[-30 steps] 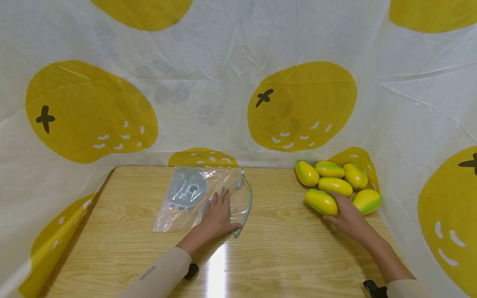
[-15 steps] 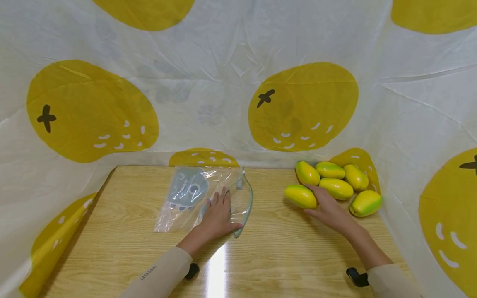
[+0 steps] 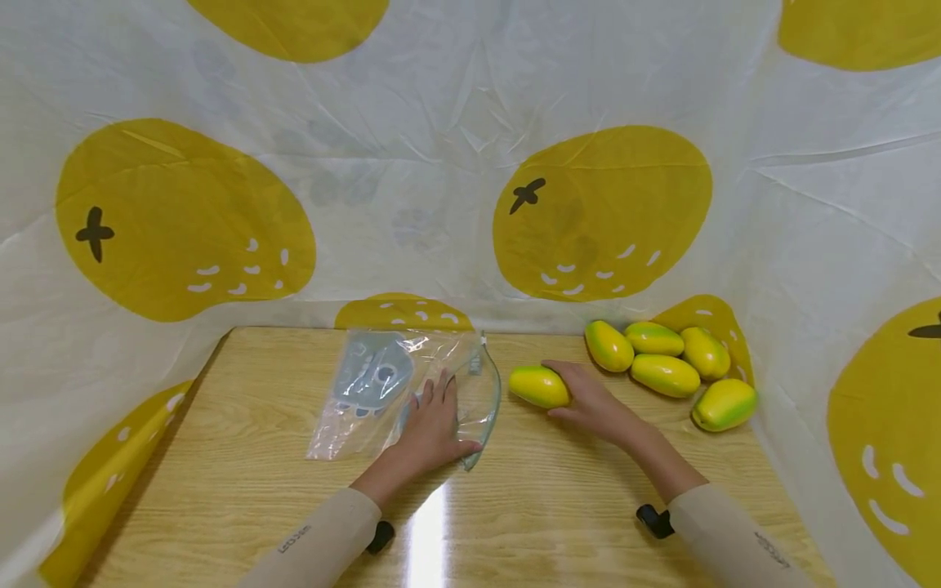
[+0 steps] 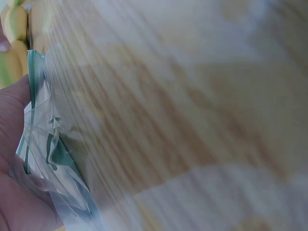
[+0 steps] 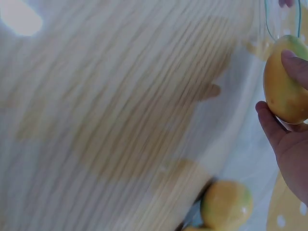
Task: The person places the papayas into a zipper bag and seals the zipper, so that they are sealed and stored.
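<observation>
A clear zip bag (image 3: 400, 396) with a grey-blue cartoon print lies flat at the table's back middle. My left hand (image 3: 430, 425) rests on it with fingers spread, the thumb at its green-edged mouth. In the left wrist view that green edge (image 4: 34, 86) stands beside the thumb, with crinkled plastic near the palm. To the bag's right, my right hand (image 3: 591, 400) grips a yellow-green mango (image 3: 539, 386) between thumb and fingers, a short gap from the bag's mouth. The right wrist view shows the mango (image 5: 284, 86) with the thumb on its side.
Several more mangoes (image 3: 665, 375) lie grouped in the table's back right corner. A white curtain (image 3: 412, 204) with yellow fruit prints hangs around the back and sides of the wooden table (image 3: 559, 498). Black straps show at both wrists.
My right hand has carried the mango leftward, away from the group and closer to the bag. The left hand and bag have stayed in place.
</observation>
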The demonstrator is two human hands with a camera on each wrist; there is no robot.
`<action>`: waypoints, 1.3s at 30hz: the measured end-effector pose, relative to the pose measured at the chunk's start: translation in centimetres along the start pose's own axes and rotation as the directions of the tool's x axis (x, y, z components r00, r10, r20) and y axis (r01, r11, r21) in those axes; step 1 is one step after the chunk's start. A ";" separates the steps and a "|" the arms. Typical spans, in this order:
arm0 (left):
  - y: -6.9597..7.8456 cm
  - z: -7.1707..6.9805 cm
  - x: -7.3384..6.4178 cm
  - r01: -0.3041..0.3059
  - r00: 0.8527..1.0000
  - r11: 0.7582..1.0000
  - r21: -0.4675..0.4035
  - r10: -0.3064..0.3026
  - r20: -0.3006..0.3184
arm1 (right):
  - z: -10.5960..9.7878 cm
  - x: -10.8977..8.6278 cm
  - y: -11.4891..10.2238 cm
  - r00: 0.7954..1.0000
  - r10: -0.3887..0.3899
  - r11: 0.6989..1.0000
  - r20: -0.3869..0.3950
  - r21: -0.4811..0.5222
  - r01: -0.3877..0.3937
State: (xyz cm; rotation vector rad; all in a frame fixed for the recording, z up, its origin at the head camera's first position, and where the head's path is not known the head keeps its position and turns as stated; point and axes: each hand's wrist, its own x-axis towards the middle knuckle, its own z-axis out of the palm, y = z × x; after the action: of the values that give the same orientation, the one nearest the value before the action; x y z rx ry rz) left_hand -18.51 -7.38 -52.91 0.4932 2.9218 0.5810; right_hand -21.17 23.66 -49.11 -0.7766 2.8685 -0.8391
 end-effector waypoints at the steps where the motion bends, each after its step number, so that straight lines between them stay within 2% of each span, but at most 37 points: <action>1: 0.0 0.0 0.0 0.000 1.000 1.000 -0.002 0.000 -0.002 | 0.2 0.4 -0.2 1.000 -0.007 1.000 0.008 0.000 0.007; 9: 0.2 -0.1 0.0 0.009 1.000 1.000 0.012 -0.009 0.007 | 1.0 2.7 -2.3 0.994 -0.012 1.000 0.110 0.008 0.011; 15: 0.2 -0.1 0.0 0.003 1.000 1.000 0.026 -0.003 0.008 | 1.5 4.0 -3.5 0.992 -0.007 1.000 0.129 0.004 0.006; 22: 0.1 0.1 0.1 -0.008 1.000 0.999 0.031 0.008 -0.012 | 3.1 5.2 -4.2 0.997 -0.001 0.998 0.082 -0.062 0.006; 28: 0.3 0.1 -0.1 -0.024 0.999 0.998 0.054 0.025 -0.021 | 4.1 5.6 -4.7 1.000 0.022 0.997 0.012 -0.071 -0.021; 33: 0.4 -0.1 -0.2 -0.040 0.998 0.997 0.069 0.042 -0.038 | 4.7 5.9 -4.8 0.999 0.041 0.998 -0.004 -0.053 -0.042; 39: 0.4 0.0 -0.3 -0.042 0.998 0.998 0.052 0.045 -0.052 | 5.1 6.0 -4.6 1.000 0.002 0.999 -0.026 -0.044 -0.003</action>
State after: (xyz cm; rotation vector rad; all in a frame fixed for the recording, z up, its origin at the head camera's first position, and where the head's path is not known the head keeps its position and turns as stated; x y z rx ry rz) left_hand -18.14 -7.13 -52.72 0.5568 2.9895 0.5339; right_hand -23.38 14.96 -50.57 -0.7726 2.9192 -0.7938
